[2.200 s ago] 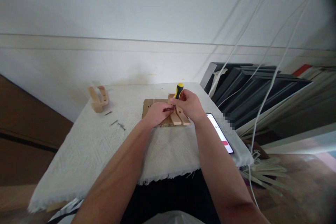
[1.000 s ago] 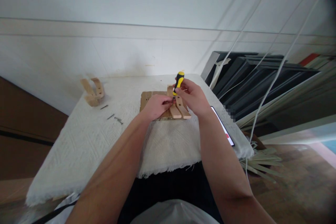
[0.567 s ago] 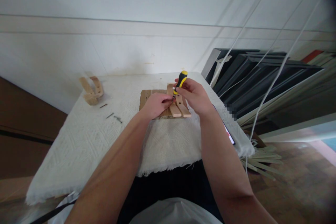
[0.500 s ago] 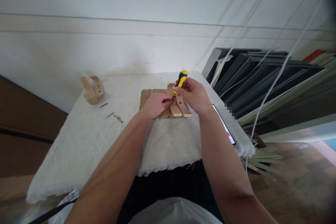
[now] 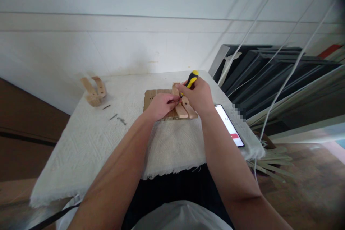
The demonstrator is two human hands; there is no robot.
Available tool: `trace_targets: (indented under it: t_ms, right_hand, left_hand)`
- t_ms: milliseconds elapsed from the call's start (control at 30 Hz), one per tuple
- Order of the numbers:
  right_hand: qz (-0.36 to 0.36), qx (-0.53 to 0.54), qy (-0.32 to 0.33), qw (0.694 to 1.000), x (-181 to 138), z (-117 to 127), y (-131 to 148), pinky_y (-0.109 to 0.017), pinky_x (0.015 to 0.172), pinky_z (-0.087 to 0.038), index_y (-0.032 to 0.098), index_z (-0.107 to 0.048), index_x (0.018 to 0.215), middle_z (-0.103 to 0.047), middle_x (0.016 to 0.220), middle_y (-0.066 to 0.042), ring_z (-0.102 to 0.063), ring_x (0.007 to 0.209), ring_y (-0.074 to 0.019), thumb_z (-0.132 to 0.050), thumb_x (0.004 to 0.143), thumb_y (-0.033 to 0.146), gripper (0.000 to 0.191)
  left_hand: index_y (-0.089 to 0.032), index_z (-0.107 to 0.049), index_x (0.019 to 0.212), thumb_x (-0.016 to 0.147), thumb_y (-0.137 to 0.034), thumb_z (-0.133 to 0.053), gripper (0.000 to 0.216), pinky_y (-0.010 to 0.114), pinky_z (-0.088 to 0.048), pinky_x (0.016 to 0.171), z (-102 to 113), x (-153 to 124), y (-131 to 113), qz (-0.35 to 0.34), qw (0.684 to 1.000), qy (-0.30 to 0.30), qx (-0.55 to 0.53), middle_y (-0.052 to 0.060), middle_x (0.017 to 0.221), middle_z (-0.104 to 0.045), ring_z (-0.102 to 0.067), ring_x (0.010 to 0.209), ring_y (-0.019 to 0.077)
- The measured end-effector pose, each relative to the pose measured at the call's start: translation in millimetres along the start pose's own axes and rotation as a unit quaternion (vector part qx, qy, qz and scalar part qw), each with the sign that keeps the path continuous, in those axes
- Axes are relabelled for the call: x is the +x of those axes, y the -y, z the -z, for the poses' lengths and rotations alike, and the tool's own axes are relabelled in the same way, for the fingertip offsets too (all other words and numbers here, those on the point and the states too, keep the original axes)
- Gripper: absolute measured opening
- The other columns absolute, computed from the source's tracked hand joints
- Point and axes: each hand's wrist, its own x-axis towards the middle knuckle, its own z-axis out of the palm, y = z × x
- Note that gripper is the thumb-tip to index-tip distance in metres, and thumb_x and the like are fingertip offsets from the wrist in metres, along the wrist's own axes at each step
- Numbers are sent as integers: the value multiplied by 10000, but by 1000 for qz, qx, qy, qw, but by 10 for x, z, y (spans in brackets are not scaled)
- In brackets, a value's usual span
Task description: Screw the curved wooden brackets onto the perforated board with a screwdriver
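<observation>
My right hand (image 5: pixel 198 95) is closed around the yellow and black handle of a screwdriver (image 5: pixel 192 77). The tool leans, its tip pointing down at the light wooden pieces (image 5: pixel 181 111). Close by that tip, the fingers of my left hand (image 5: pixel 162 105) are pinched together over the wood. What they hold is too small and covered to make out. The wooden pieces, one with a dark hole, lie on a brown cardboard sheet (image 5: pixel 150 96). My hands hide part of the wood.
A forked wooden piece (image 5: pixel 94 93) stands at the back left of the cloth-covered table (image 5: pixel 88 154). Several screws (image 5: pixel 113 116) lie in front of it. A lit phone (image 5: pixel 229 129) rests beside my right forearm. Dark panels (image 5: pixel 258 68) and hanging white cords are at the right.
My right hand has shifted slightly right, and the screwdriver handle now tilts further right. More of the phone shows. My left hand stays pinched at almost the same spot.
</observation>
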Motion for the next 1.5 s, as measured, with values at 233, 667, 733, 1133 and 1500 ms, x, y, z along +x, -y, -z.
trace_targets:
  t_ms: [233, 667, 733, 1133, 1500]
  right_hand:
    - [15, 112, 137, 984, -30, 100, -99, -332, 722, -486, 215, -602, 967, -643, 895, -30, -602, 818, -178, -596, 773, 313, 217]
    - [57, -13, 73, 996, -44, 84, 55, -299, 620, -413, 195, -638, 893, -595, 750, 0, -514, 651, -133, -641, 765, 334, 189]
    - [28, -22, 32, 999, -29, 59, 7, -287, 587, -401, 192, -601, 810, -574, 693, 16, -497, 615, -122, -700, 715, 369, 224]
    - [56, 34, 44, 997, -27, 34, -17, -305, 657, -439, 197, -610, 916, -635, 826, -13, -558, 715, -138, -607, 802, 343, 185]
    - [39, 140, 84, 986, -23, 36, -92, -353, 795, -487, 215, -589, 1055, -659, 1007, -40, -606, 901, -177, -650, 770, 380, 334]
  left_hand:
    - [-144, -721, 800, 838, -215, -514, 222, 245, -370, 630, 22, 2, -35, -3, 999, 6, 35, 16, 686, -644, -553, 671, 142]
    - [-162, -733, 876, 833, -206, -504, 237, 241, -389, 645, 10, 2, -32, -4, 1000, -2, 31, 26, 775, -696, -593, 724, 155]
    - [-159, -732, 858, 833, -214, -505, 235, 238, -383, 630, 9, 2, -29, -2, 999, -1, 33, 20, 737, -683, -582, 693, 149]
    - [-163, -739, 880, 823, -209, -498, 251, 235, -416, 660, 11, 2, -31, -7, 1000, -3, 13, 30, 803, -711, -608, 749, 158]
    - [-157, -724, 840, 821, -202, -482, 247, 236, -372, 619, 15, -4, -22, -8, 1000, -1, 18, 8, 727, -674, -572, 684, 139]
